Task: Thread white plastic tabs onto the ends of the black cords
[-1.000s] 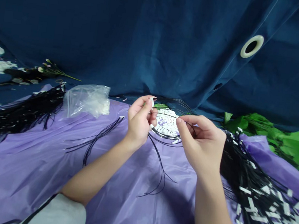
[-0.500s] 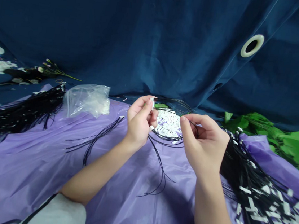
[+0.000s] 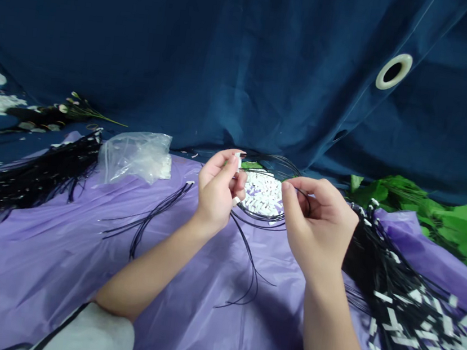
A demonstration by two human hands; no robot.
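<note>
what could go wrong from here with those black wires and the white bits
Tangling: several black wires curve close together between the left hand and the right hand, so they might cross or knot.

Losing a piece: the small white plug at the left hand's thumb could slip, and might be hard to pick out if it fell into the similar-looking white pile seen through the wire loop.

Glossy plastic sheet [image 3: 183, 311], smooth wires [image 3: 246, 241]
</note>
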